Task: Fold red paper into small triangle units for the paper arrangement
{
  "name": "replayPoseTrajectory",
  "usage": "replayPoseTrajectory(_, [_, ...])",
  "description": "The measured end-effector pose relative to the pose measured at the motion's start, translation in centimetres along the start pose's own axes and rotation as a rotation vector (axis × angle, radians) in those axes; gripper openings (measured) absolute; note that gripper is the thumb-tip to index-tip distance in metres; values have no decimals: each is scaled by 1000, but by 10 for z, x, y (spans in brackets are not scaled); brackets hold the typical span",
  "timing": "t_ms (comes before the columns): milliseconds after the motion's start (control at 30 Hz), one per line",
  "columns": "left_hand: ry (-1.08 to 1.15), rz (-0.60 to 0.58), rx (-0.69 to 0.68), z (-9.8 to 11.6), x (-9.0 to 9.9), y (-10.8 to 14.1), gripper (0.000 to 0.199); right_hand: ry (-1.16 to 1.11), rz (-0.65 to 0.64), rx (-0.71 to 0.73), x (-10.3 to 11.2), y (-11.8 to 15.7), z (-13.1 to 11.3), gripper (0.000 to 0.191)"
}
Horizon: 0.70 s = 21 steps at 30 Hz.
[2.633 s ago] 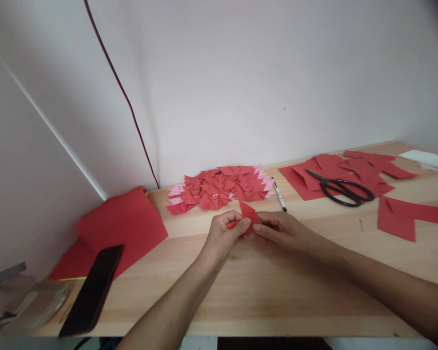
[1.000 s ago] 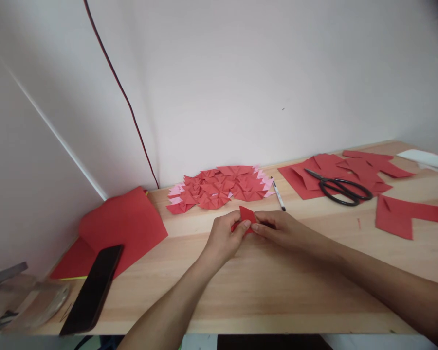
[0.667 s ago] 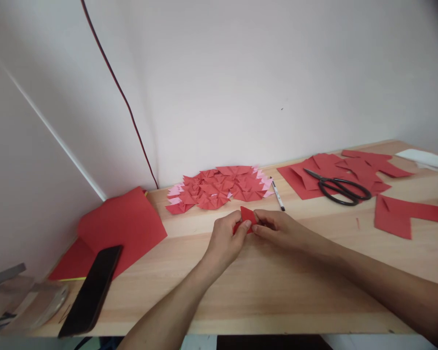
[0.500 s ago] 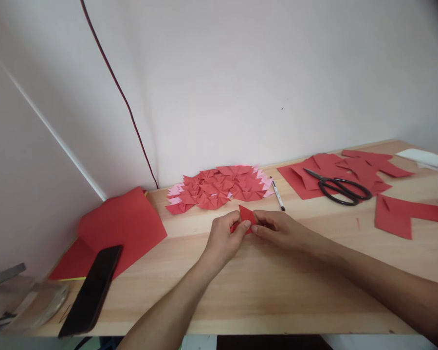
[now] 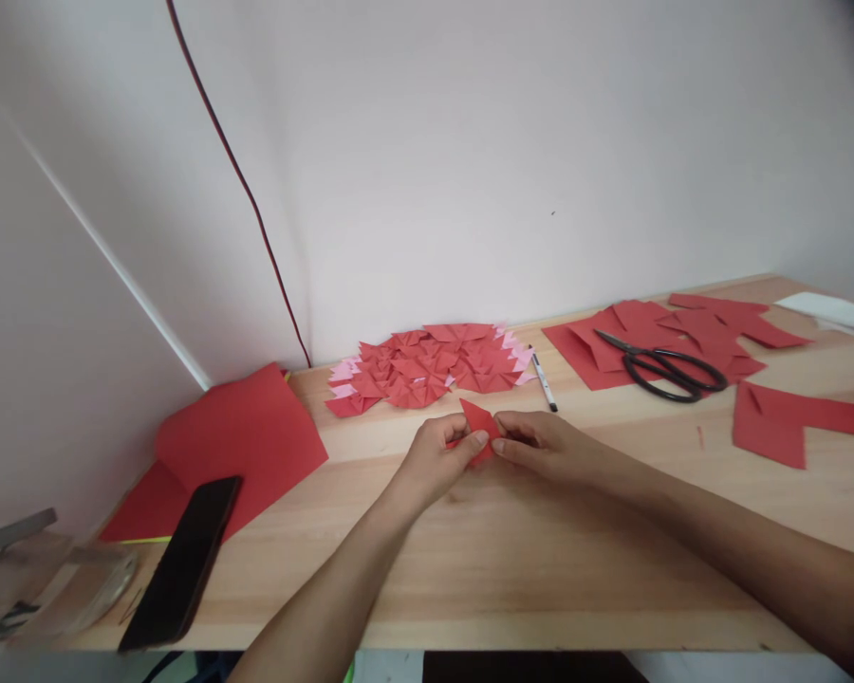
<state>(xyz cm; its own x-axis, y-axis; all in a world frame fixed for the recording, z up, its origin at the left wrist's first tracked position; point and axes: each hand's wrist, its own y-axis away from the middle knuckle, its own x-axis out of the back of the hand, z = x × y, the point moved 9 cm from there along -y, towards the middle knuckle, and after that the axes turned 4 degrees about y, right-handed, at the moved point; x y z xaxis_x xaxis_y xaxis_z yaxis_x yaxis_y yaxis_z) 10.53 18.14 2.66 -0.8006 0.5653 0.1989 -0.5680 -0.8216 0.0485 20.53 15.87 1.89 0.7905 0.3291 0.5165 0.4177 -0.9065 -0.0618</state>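
Observation:
A small folded piece of red paper (image 5: 478, 419) is pinched between my two hands, just above the middle of the wooden table. My left hand (image 5: 445, 453) grips its left side, with the thumb lying across the front. On the right edge, my right hand (image 5: 533, 440) holds it between thumb and curled fingers. One pointed corner of the paper sticks up above the fingers; its lower part is partly hidden by them. Beyond the hands lie several folded red and pink paper pieces (image 5: 427, 368), overlapping in rows against the wall.
A marker (image 5: 543, 379) lies right of the folded pieces. Black-handled scissors (image 5: 661, 368) rest on red paper scraps (image 5: 726, 327); an L-shaped red offcut (image 5: 769, 432) is nearer. To the left are red sheets (image 5: 256, 441), a black phone (image 5: 185, 560) and a roll of clear tape (image 5: 103, 583).
The folded paper has tilted slightly, its upper corner shifting left and more of its lower part showing. Both hands keep their hold in nearly the same place. The view has shifted slightly.

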Motion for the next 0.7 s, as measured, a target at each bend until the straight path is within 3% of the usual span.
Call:
replayPoseTrajectory(100, [74, -31, 15, -2, -2, 0, 35, -34, -7, -11, 0, -1, 2, 28])
replayPoseTrajectory(367, [-72, 85, -42, 0, 5, -1, 31, -101, -13, -85, -2, -2, 9, 25])
replayPoseTrajectory(567, [-9, 45, 15, -2, 0, 0, 30, -101, 3, -28, 1, -2, 9, 35])
replayPoseTrajectory(700, [-50, 42, -30, 0, 1, 0, 33, -149, -44, -16, -4, -2, 8, 35])
